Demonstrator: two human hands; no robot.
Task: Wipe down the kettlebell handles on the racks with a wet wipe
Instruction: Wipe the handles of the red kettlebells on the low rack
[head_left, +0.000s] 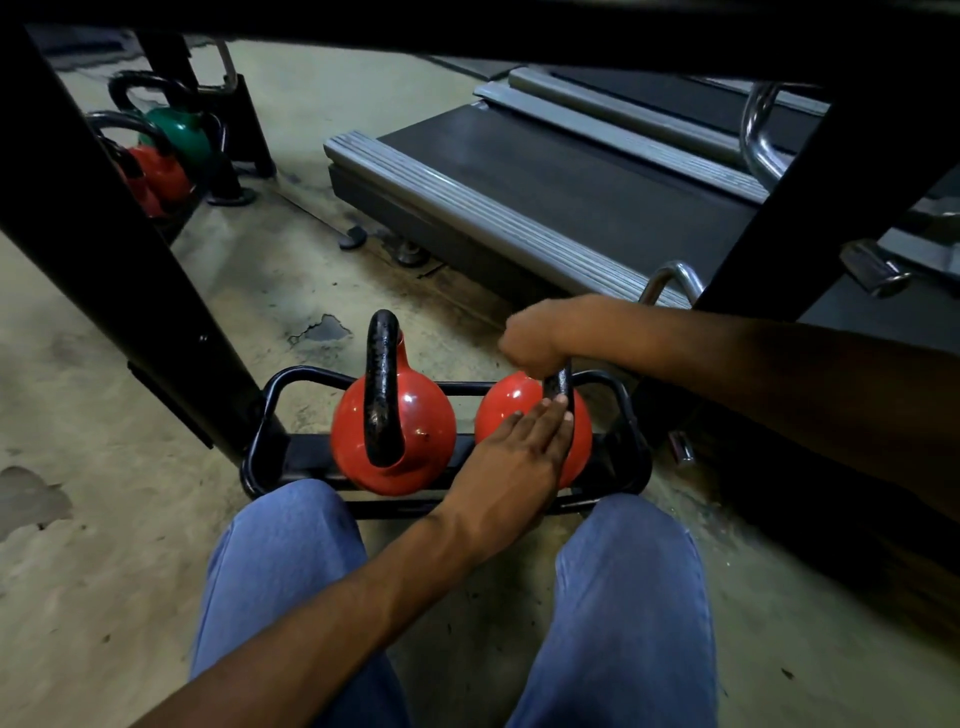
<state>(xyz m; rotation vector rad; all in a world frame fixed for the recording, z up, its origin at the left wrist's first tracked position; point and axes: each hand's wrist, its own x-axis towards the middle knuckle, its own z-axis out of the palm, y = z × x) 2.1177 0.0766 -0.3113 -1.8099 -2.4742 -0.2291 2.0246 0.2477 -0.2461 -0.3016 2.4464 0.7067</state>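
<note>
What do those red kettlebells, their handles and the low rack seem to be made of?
Kettlebell bodies: likely cast metal under a glossy red coating, given the bright highlights. Handles: black metal, rough and pitted. Rack: black-painted metal tube, smoothly bent; steel is a guess.

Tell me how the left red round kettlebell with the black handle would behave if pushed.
The left red kettlebell is probably heavy: thick handle, solid look. The black tube rack around it should stop rolling. Its glossy shell may be slippery.

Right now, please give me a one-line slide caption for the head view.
Right hand grips the handle of the right red kettlebell on a black rack; left hand rests flat on it.
</note>
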